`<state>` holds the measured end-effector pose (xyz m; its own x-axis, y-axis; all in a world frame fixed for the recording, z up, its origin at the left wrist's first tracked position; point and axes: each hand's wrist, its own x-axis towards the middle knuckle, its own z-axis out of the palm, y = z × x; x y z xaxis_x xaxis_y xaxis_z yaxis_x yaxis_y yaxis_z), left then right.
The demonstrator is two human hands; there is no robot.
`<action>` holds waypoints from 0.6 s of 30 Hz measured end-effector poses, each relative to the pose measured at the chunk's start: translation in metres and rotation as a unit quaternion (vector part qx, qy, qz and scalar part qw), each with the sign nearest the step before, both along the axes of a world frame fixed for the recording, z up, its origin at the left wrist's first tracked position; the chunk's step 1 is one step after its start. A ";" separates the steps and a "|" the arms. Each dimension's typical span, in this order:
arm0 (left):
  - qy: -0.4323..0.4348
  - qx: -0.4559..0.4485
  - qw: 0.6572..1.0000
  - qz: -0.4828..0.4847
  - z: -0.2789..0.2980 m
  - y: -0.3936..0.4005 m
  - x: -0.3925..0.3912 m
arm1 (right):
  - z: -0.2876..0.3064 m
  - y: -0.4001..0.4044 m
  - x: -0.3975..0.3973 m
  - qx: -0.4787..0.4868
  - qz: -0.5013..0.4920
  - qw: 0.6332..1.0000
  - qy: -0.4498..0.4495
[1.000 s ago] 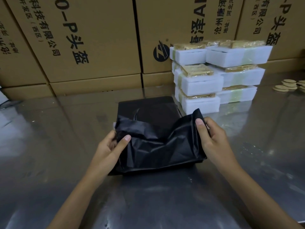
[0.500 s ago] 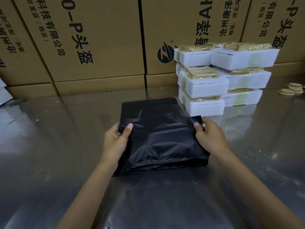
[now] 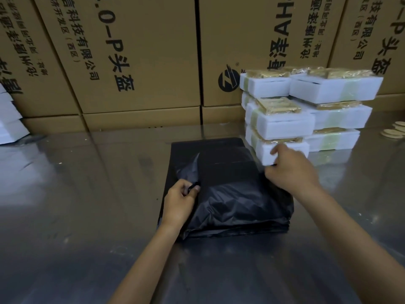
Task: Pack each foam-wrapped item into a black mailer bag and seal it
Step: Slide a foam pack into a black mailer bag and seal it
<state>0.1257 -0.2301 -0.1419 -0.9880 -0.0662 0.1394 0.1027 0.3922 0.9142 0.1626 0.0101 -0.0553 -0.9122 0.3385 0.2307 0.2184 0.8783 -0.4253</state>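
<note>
A filled black mailer bag [image 3: 236, 207] lies on a flat pile of black bags [image 3: 208, 143] in the middle of the steel table. Its flap is folded over the top. My left hand [image 3: 179, 202] pinches the bag's left edge between thumb and forefinger. My right hand [image 3: 291, 170] hovers blurred at the bag's far right corner, fingers curled, partly in front of the lowest foam block. Whether it holds anything is unclear. Several white foam-wrapped items [image 3: 306, 113] with yellow contents are stacked just behind and to the right.
Large cardboard cartons [image 3: 135, 62] form a wall along the back of the steel table [image 3: 87, 216]. More white foam pieces [image 3: 8, 121] show at the left edge. A few tan discs [image 3: 394, 130] lie at the far right.
The flap was raised and crumpled, then folded down flat over the bag. My right hand has left the flap's edge and moved up to the far right corner. My left hand shifted to pinch the left edge.
</note>
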 end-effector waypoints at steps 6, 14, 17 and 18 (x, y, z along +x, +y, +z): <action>-0.041 0.186 0.982 -0.019 0.000 -0.011 -0.001 | 0.033 -0.082 -0.040 -0.152 0.269 0.941 0.134; 0.057 0.207 0.976 -0.022 0.006 -0.031 0.002 | -0.008 -0.126 -0.083 -0.187 0.402 0.892 -0.085; 0.120 0.180 0.976 -0.005 0.011 -0.032 0.001 | -0.012 -0.123 -0.079 -0.156 0.426 0.885 -0.106; 0.150 0.140 0.979 0.008 0.012 -0.031 0.001 | -0.011 -0.122 -0.078 -0.150 0.431 0.883 -0.112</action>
<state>0.1271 -0.2615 -0.1296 -0.9042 -0.1579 0.3969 0.3785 0.1345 0.9158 0.0848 -0.1119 -0.0666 -0.8720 -0.4887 0.0297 -0.3681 0.6144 -0.6979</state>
